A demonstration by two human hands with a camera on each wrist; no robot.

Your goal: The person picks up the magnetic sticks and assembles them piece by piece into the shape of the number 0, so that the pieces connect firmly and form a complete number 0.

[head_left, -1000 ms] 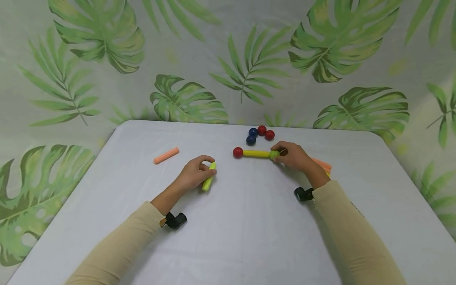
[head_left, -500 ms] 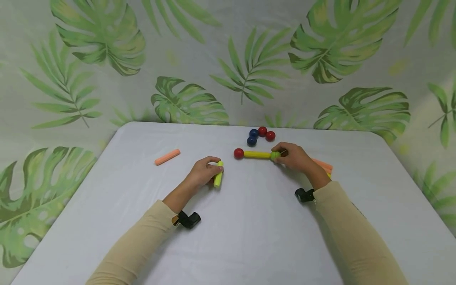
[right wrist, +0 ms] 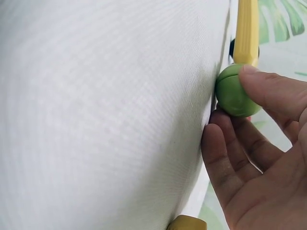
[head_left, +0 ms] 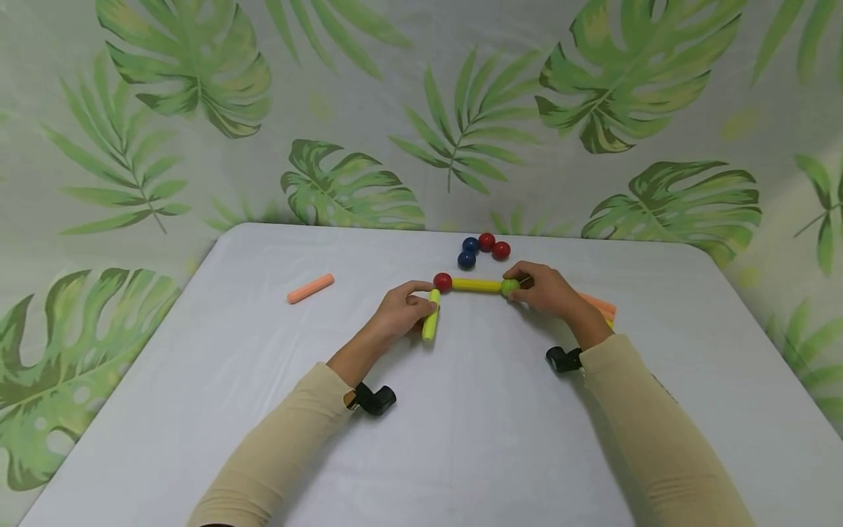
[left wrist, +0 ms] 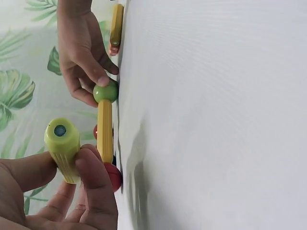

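My left hand [head_left: 397,312] pinches a yellow-green rod [head_left: 431,316] between thumb and fingers. In the left wrist view, a dark round spot shows in that rod's end. Just beyond the rod lies a red ball [head_left: 443,282], joined to one end of a yellow rod [head_left: 477,285]. At the yellow rod's other end is a green ball [right wrist: 234,91], which my right hand [head_left: 544,288] holds between thumb and fingers. Whether the yellow-green rod touches the red ball, I cannot tell.
Two blue balls [head_left: 467,260] and two red balls [head_left: 500,250] sit together near the table's back edge. An orange rod [head_left: 311,288] lies at the left. More orange rods [head_left: 598,304] and a yellow one lie partly behind my right wrist.
My left hand has moved right with the yellow-green rod, up close to the red ball. The right hand stays at the green ball.
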